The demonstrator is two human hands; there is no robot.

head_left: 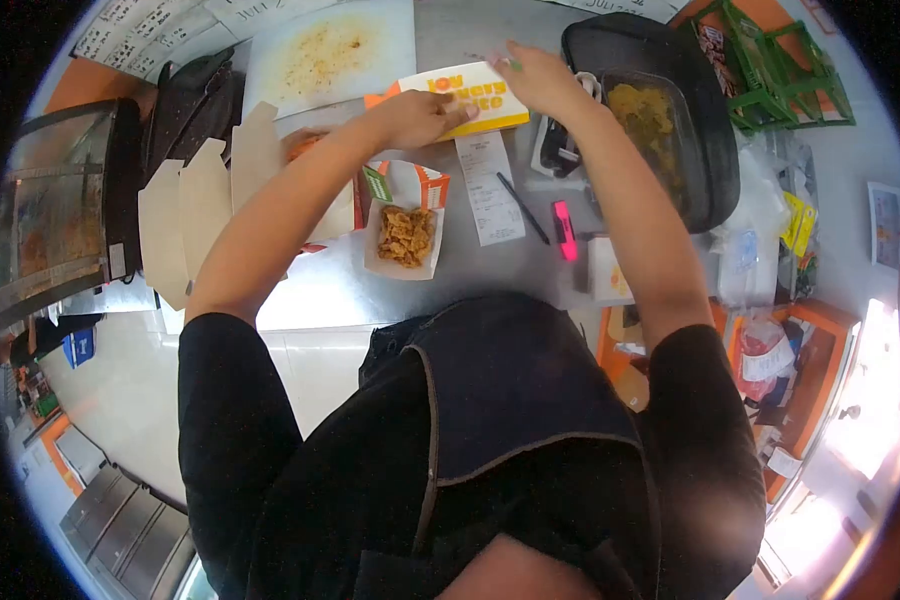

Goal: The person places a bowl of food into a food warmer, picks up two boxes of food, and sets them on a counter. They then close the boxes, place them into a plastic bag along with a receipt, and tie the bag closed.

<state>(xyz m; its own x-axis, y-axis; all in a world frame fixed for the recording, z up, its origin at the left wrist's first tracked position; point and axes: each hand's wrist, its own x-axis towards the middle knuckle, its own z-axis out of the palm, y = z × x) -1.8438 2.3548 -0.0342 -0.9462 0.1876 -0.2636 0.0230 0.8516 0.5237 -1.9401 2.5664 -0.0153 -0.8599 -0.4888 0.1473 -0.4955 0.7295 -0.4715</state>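
Open white-and-orange paper carton (406, 236) of fried chicken pieces at desk (340, 290) centre. Black tray (712, 150) at right edge holds clear tub of yellowish food (648, 115). Both hands on flat yellow-and-orange printed box (470, 98) near far edge: left hand (422, 115) pressing lid, fingers flat; right hand (540, 78) fingers curled on far corner. Receipt (490, 188), black pen (523, 208), pink marker (564, 230) between carton and tray. Box print partly covered, unreadable.

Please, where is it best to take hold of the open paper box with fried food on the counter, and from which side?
Probably grip the open box by its two side walls, near the pale front end, coming from above on the person's side. Its top is open and the fried food lies loose inside, so it should stay level. Both hands are on the yellow box.
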